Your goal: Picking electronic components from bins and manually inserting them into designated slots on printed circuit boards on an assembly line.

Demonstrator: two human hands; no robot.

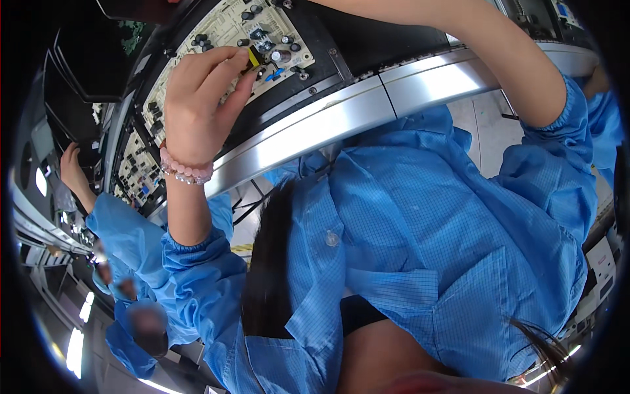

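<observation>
My left hand [207, 92], with a pink bead bracelet [187, 169] at its wrist, is over a pale circuit board [303, 60]. Its thumb and fingers are closed around a small block-shaped yellow and black component [254, 58] among the board's parts. Whether that component is fully seated cannot be seen behind the fingers. Close by stand a dark round capacitor [280, 56] and a blue part [274, 75]. My right forearm [453, 20] reaches across the top edge, and the hand itself lies outside the picture.
A silver metal rail [295, 128] runs along the near side of the black line. Another populated board [139, 164] lies further left, near a co-worker's hand [73, 172]. Other people in blue workwear are at the left and far right. Dark equipment [85, 49] stands at the upper left.
</observation>
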